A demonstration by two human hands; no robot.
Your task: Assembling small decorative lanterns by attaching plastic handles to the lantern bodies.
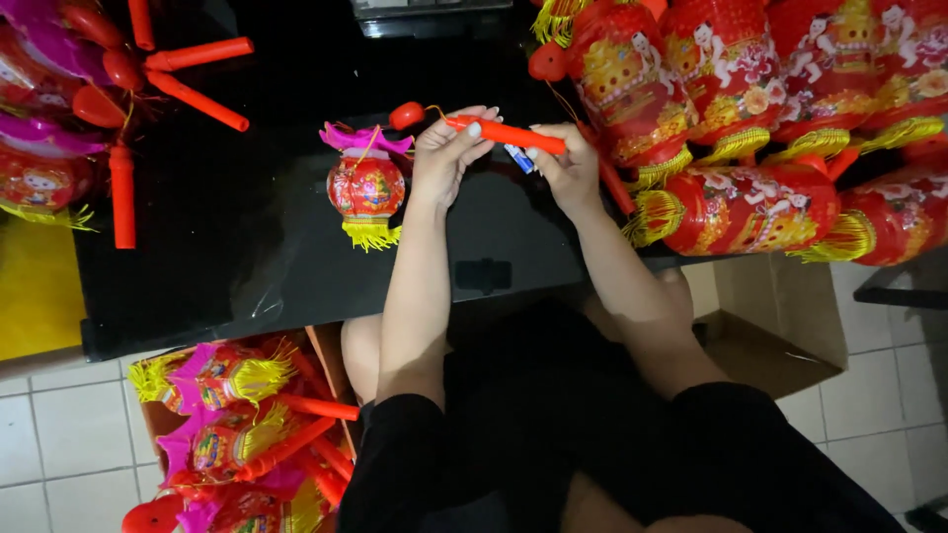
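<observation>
A person seated at a black worktop (247, 266) is holding an orange stick (506, 133) above it, the left hand (446, 153) grasping one end and the right hand (565, 163) clenching the other beside a small blue object (519, 158). A small red lantern (366, 190) with a pink top and yellow fringe is hanging from the stick's left end on a cord. On the floor, a cardboard box (321, 350) is holding more lanterns and sticks, while finished lanterns (750, 207) are piling up at right.

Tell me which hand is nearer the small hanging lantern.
Left. The left hand grips the orange stick beside the small lantern; the right hand holds the stick's far end.
</observation>
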